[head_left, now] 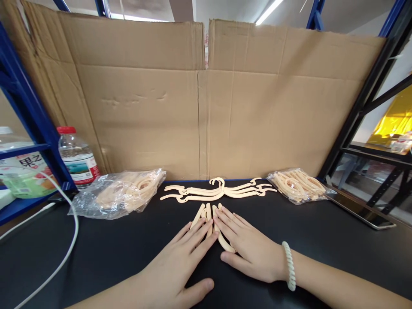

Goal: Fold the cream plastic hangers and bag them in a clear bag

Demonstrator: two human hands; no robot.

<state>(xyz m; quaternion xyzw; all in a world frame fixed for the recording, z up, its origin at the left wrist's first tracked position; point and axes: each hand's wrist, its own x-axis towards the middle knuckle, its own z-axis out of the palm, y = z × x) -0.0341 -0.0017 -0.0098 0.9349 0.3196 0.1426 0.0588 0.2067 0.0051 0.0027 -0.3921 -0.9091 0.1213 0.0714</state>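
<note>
Under left hand [180,259] and right hand [252,253] — fingers outstretched — cream pieces [209,211] lie half-hidden.

The hanger pieces [226,245] look smooth, matt plastic.

Creased cardboard sheets [138,116] (notched at the top near the middle) stand behind the black desk [112,253], between a blue frame [32,103] and a dark frame [365,96], beneath a lit ceiling tube [269,11].

Left hand [185,259] and right hand [254,249] partly cover beige pieces [209,212] — hanger parts, perhaps — on the black tabletop [109,251], near overlapping hangers [204,198].
</note>
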